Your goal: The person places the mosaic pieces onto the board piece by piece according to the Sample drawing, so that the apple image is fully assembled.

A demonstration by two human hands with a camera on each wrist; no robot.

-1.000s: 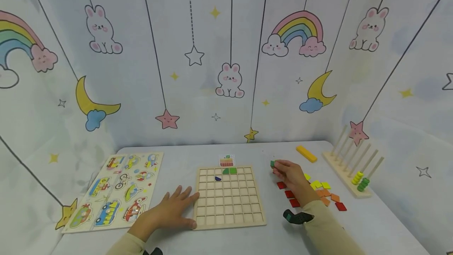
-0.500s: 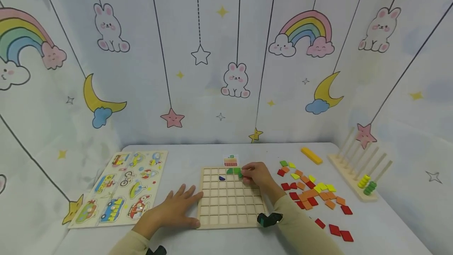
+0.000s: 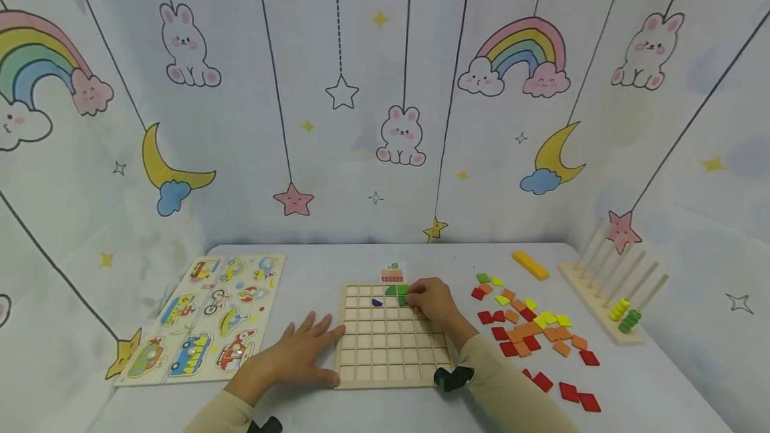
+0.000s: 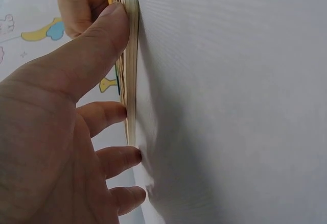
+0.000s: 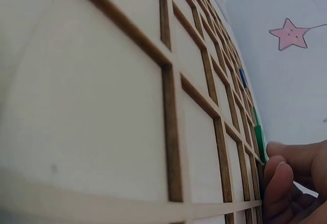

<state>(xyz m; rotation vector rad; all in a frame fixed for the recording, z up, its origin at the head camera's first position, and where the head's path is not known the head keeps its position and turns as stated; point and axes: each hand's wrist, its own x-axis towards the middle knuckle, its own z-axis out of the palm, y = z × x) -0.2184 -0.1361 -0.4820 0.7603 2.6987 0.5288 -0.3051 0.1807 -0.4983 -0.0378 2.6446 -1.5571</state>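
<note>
1. Right hand [image 3: 434, 301] shifted from the loose tiles [image 3: 529, 328], board's 3 o'clock, onto the board [image 3: 395, 355].
2. It's pinching the green tile [image 3: 402, 301], between board's 12 and 1 o'clock; can't tell if seated.
3. Left hand [image 3: 297, 355] spread wide, touching board edge, 9 o'clock.
4. Tile's probably light, stiff, slightly slick, not fragile. Grip opposite edges, fingertips only.

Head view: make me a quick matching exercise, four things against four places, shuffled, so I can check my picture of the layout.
1. left hand
2. right hand
3. dark blue piece
4. picture card

A. beyond the far edge of the grid board
B. at a green piece
C. at the grid board's left edge
D. lying on the grid board, untouched

Pairs: 1-C, 2-B, 3-D, 4-A
</note>
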